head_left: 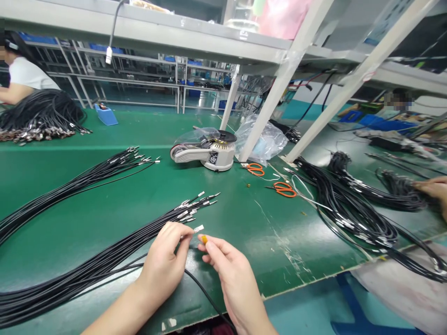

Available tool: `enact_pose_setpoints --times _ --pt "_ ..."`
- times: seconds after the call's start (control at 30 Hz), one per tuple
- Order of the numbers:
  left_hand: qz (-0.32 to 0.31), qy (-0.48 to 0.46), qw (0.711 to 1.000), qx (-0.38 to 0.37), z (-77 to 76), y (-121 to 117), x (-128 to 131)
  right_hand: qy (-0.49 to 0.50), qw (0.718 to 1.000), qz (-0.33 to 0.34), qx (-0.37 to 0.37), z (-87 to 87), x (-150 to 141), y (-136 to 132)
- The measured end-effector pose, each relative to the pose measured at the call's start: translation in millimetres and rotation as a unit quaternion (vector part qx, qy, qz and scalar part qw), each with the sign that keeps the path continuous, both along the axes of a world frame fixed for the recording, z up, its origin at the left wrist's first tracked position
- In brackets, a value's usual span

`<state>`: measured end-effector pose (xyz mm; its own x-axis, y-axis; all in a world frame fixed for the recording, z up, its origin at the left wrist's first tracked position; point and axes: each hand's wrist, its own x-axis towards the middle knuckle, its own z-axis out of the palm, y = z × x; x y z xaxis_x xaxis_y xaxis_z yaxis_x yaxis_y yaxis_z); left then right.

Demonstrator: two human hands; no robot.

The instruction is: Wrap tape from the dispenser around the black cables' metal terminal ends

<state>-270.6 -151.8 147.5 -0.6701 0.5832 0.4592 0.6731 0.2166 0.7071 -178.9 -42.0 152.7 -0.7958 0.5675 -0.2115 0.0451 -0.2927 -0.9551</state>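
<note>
My left hand (166,258) pinches a black cable (206,291) near its end, where a small white-silver tip (199,228) sticks out past the fingertips. Close beside that tip, my right hand (232,274) holds a small piece of amber tape (204,239) between thumb and forefinger. The tape and the tip are apart. A bundle of black cables (139,239) with pale ends lies under and behind my left hand.
Further left lies a second cable bundle (80,179). A tape dispenser (218,156) stands at the back, with orange-handled scissors (284,189) to its right. More cables (335,204) and another person's hand (435,188) are at the right. A person (30,70) sits far left.
</note>
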Motion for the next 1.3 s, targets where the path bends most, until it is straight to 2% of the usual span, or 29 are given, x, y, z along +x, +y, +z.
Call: enact_pose_setpoints --times 0.13,0.53,0.9,1.3 --pt "-0.010 0.038 0.999 0.012 0.8 -0.8 2.4 0.019 0.999 0.021 -0.026 2.9 -0.1 -6.9" --pt "-0.042 0.176 0.983 0.037 -4.5 -2.1 1.7 0.040 0.994 0.027 -0.103 9.8 -2.1 -9.4" --pt "-0.048 0.212 0.975 0.051 -7.7 -2.7 2.3 0.048 0.990 0.037 -0.124 14.5 1.7 -12.1" --pt "-0.054 0.203 0.976 0.066 -6.8 -1.7 2.1 0.049 0.988 0.043 -0.138 17.0 1.2 -11.4"
